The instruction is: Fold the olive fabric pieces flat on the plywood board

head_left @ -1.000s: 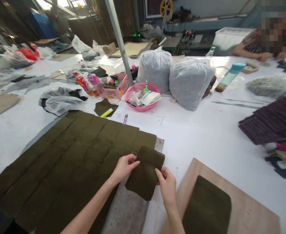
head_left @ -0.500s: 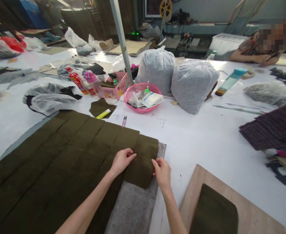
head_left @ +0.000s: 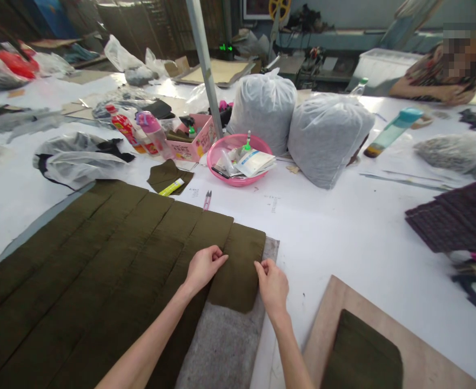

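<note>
A dark olive fabric piece point(head_left: 240, 270) with rounded lower corners lies on a grey felt-like sheet point(head_left: 217, 346), beside rows of overlapping olive pieces point(head_left: 100, 259). At its left edge, my left hand point(head_left: 205, 268) is closed, thumb and forefinger pinched at the cloth. On the opposite edge, my right hand point(head_left: 272, 283) pinches the same piece between thumb and fingertips. Both forearms reach in from below. Another olive piece point(head_left: 363, 354) rests on a wooden board point(head_left: 416, 356) at the lower right.
Beyond the rows are pink thread snips point(head_left: 207, 200), a yellow tube point(head_left: 172, 187), a pink basin point(head_left: 238, 181) and two stuffed white bags point(head_left: 330, 140). A metal post point(head_left: 207, 70) rises behind the basin. Dark striped cloth point(head_left: 456, 216) is stacked at right. Another person's arm point(head_left: 420, 91) rests across the table.
The view has shifted slightly. My right hand's fingers have moved a little outward at the piece's right edge; my left hand stays in nearly the same place.
</note>
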`<state>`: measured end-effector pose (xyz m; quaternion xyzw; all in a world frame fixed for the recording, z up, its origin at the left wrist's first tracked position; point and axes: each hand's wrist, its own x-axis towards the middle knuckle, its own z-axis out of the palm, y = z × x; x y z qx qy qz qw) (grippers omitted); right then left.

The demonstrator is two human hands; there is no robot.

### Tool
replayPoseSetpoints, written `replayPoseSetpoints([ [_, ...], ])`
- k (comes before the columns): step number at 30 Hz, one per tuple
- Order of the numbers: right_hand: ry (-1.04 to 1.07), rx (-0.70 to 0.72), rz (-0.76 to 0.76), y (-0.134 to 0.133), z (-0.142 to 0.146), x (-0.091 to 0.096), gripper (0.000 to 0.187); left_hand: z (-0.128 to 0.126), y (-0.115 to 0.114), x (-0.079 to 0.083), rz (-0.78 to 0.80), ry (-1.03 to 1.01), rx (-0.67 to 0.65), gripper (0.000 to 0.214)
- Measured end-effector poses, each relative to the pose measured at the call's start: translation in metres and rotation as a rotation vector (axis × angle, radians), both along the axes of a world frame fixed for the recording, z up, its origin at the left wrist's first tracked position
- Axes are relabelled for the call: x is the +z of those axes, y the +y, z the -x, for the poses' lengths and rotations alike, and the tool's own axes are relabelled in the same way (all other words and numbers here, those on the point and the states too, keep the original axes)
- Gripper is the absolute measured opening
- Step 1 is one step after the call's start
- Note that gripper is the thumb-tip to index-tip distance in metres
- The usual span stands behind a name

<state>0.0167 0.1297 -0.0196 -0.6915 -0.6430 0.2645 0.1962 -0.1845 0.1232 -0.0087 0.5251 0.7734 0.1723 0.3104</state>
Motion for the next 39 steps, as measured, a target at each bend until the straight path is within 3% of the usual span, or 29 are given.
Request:
replayPoseSetpoints([
  [15, -0.009, 0.001, 0.062, 0.0046, -0.0002, -0.0075, 0.028, -0.0032, 0.0022, 0.0031, 0.036, 0.06, 0.04, 0.025],
  [25, -0.054, -0.009, 0.189, 0.0082, 0.0005, -0.0038, 0.026, -0.0066, 0.0037, 0.0027, 0.071, 0.095, 0.101, 0.023],
  [39, -0.047, -0.016, 0.198, 0.0077, 0.0007, -0.0073, 0.027, -0.0076, 0.0017, 0.0001, 0.066, 0.084, 0.145, 0.026],
])
